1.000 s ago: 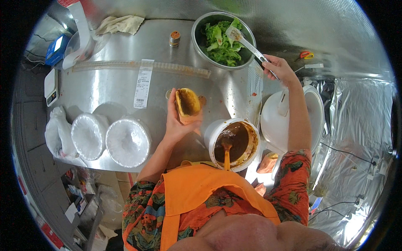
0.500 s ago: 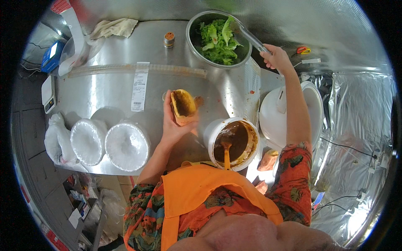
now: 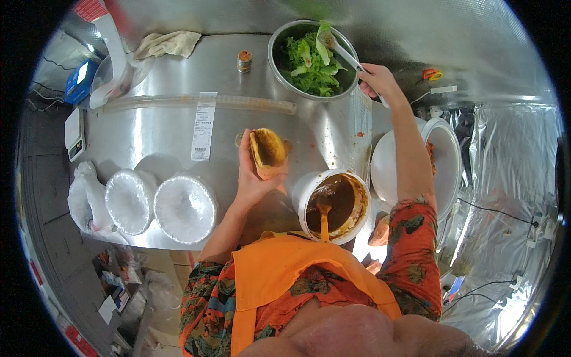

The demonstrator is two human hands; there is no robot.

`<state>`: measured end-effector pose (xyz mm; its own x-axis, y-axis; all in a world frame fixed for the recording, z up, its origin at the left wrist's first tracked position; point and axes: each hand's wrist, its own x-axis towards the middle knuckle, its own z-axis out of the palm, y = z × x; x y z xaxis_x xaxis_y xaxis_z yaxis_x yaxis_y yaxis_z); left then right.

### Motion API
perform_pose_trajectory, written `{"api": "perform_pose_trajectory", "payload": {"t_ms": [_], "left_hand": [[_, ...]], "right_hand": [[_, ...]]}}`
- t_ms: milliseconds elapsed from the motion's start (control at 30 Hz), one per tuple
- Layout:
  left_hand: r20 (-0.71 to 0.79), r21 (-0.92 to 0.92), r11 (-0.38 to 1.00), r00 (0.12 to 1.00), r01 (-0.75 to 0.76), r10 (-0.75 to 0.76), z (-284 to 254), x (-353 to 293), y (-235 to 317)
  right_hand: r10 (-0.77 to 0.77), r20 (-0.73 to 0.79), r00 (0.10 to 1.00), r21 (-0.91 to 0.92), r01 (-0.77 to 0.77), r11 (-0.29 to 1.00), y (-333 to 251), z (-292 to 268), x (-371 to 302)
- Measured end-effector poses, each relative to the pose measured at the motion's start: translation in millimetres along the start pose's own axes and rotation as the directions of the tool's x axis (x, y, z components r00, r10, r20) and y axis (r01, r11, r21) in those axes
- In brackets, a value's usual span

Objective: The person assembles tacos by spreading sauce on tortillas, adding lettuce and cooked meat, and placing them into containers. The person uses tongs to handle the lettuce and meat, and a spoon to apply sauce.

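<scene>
My left hand [image 3: 256, 183] is wrapped round an opened bread pocket [image 3: 259, 156], held upright over the steel table, with brown sauce smeared on its inner side. My right hand [image 3: 379, 82] grips the handle of a pair of tongs [image 3: 350, 58]. Their tips are at a pale lettuce leaf [image 3: 324, 52] on top of the green lettuce [image 3: 302, 74] in a steel bowl [image 3: 277, 74]; whether they have closed on it is hard to tell. Close to my left wrist stands a white bucket [image 3: 301, 205] of brown sauce, with an orange-handled utensil [image 3: 324, 225] in it.
A paper receipt [image 3: 203, 132] and a small spice jar [image 3: 244, 61] are on the table [image 3: 160, 128]. Plastic-wrapped round containers [image 3: 185, 207] line the front left edge. A cloth [image 3: 168, 45] lies at the back. Beneath my right forearm stands a large white tub [image 3: 388, 163].
My right hand has moved slightly left with the tongs, bringing their tips to the lettuce leaf. Reddish food in the white tub now shows beside my forearm. My left hand still holds the bread.
</scene>
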<state>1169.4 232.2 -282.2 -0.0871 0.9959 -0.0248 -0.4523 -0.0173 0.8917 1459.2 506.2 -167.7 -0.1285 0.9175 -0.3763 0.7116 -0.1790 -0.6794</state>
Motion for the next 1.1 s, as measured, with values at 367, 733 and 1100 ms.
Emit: {"api": "perform_pose_trajectory", "payload": {"t_ms": [367,733,1100], "left_hand": [[-0.126,0.555,0.801,0.929,-0.224,0.347,21,44,2],[-0.028,0.688,0.595,0.804,-0.416,0.595,34,50,28],[0.352,-0.132,0.981,0.918,-0.145,0.183,17,25,69]], "right_hand": [[-0.098,0.109,0.989,0.505,0.029,0.862,4,29,-204],[-0.293,-0.12,0.949,0.124,0.307,0.944,-24,115,-273],[-0.191,0.097,0.977,0.375,0.142,0.916,-13,22,-292]]}}
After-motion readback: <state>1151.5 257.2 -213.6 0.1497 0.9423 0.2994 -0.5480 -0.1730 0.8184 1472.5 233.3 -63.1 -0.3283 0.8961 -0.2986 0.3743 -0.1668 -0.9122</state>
